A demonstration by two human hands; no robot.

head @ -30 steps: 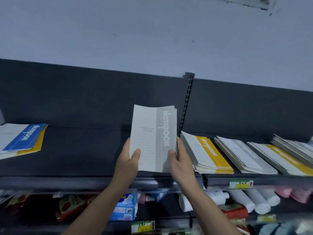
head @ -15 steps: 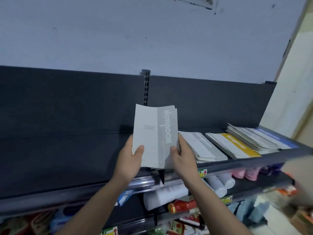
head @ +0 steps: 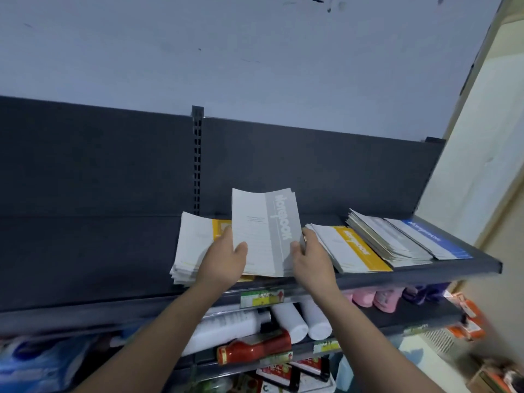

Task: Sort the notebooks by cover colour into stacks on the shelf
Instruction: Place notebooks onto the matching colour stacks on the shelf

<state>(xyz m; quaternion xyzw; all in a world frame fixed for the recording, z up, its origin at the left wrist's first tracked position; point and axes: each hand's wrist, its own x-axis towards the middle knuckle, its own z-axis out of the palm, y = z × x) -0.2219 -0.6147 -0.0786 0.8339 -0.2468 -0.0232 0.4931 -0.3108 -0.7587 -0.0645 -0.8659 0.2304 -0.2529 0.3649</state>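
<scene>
I hold a small bundle of grey-covered notebooks (head: 266, 231) upright above the top shelf (head: 425, 272). My left hand (head: 224, 259) grips its left edge, thumb on the cover. My right hand (head: 310, 258) grips its right edge. Behind and below the bundle lies a stack with a yellow cover (head: 195, 242), partly hidden. To the right lie a second yellow-covered stack (head: 351, 249), a grey-edged stack (head: 388, 239) and a blue-covered stack (head: 431, 241).
The dark shelf runs bare to the left of the stacks (head: 85, 251). A slotted upright (head: 197, 160) divides the back panel. Below are white bottles (head: 289, 319), a red bottle (head: 255, 347) and pink items (head: 374, 297). A cream wall (head: 482, 137) bounds the right end.
The view has swung right along the shelf. My hands carried the grey bundle right and lower, so it now hangs over the yellow-covered stack; both grips are unchanged.
</scene>
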